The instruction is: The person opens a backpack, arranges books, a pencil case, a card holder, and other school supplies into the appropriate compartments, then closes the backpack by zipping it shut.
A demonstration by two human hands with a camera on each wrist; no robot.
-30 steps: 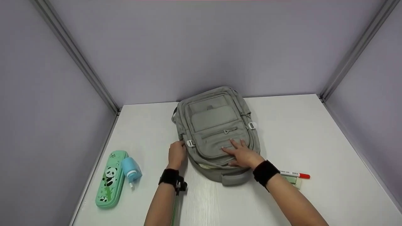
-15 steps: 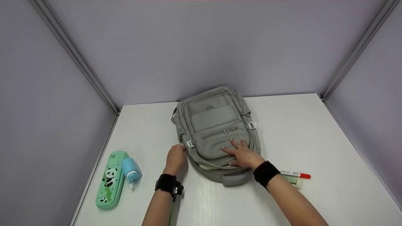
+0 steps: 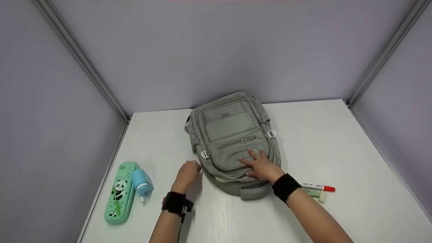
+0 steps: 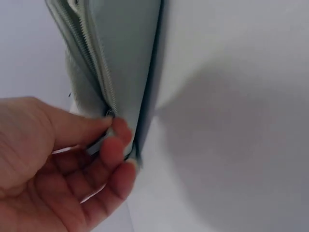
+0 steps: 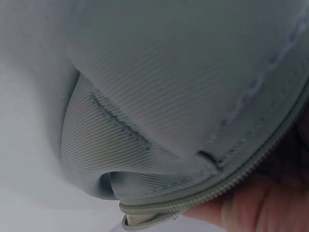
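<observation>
White table (image 3: pixel 337 152) in a grey booth. Mid-frame, the left hand (image 3: pixel 189 173) pinches the zip pull (image 4: pixel 110 114) on the backpack (image 3: pixel 233 135) lying flat; the right hand (image 3: pixel 261 165) presses flat on its front. The zip might snag on the fabric if the bag bunches. The pull itself is barely visible behind the fingertips.

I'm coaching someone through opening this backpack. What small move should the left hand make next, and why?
Probably draw the zipper pull a little further along its track toward the near end of the backpack. The left hand pinches the pull at the bag's side, the teeth beyond it look parted, and the right hand lies flat on the front pocket, bracing the bag against that tug.
</observation>
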